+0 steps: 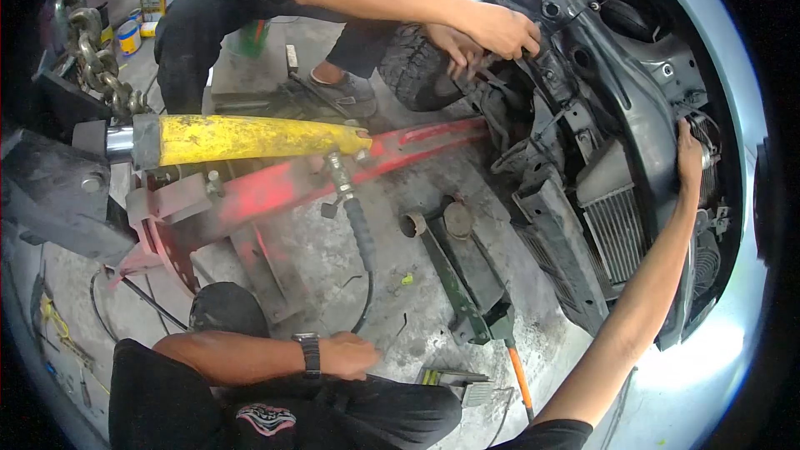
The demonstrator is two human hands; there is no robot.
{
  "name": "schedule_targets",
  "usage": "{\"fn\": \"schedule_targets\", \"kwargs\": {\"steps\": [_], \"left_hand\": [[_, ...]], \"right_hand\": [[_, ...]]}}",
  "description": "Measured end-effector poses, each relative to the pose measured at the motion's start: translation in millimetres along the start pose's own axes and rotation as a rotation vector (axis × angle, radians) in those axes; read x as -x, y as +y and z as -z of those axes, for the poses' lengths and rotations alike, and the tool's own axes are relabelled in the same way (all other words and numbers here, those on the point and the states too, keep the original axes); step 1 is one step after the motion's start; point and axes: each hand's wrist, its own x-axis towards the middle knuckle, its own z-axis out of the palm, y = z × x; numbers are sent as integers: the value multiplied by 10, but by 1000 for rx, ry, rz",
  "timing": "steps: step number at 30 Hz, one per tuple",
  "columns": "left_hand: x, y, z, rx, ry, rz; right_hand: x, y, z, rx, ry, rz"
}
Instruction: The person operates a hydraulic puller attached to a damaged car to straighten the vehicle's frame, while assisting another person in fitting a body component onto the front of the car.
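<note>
My left hand (350, 356), below a dark wristwatch, rests over my leg with its fingers curled. A thin bent wire (398, 333) shows beside it; what the fingers hold, if anything, is hidden. My right hand (690, 157) reaches up to the vehicle's exposed front and grips the edge of the dark front frame (637, 117), its fingers partly hidden. A radiator-like finned core (617, 221) lies left of that forearm. Across the middle, a yellow cylinder (250, 140) sits above a red beam (283, 187) that runs toward the wheel area.
Another person's two hands (504, 32) (457, 48) work near the tire (412, 75). A green jack (467, 275) with an orange handle (519, 375) stands on the floor. A heavy chain (93, 54) hangs at upper left, near cans (128, 37). A black hose (361, 237) hangs down from the cylinder.
</note>
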Motion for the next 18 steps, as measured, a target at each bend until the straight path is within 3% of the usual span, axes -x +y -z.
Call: {"fn": "schedule_targets", "kwargs": {"steps": [7,14,18], "left_hand": [[-85,33,-19,-4,-16,-19],[-93,10,9,-14,-38,40],[-58,-68,-68,-39,12,-26]], "right_hand": [[5,27,-7,27,11,87],[26,-60,36,35,-50,39],[-4,-31,16,27,-29,32]]}}
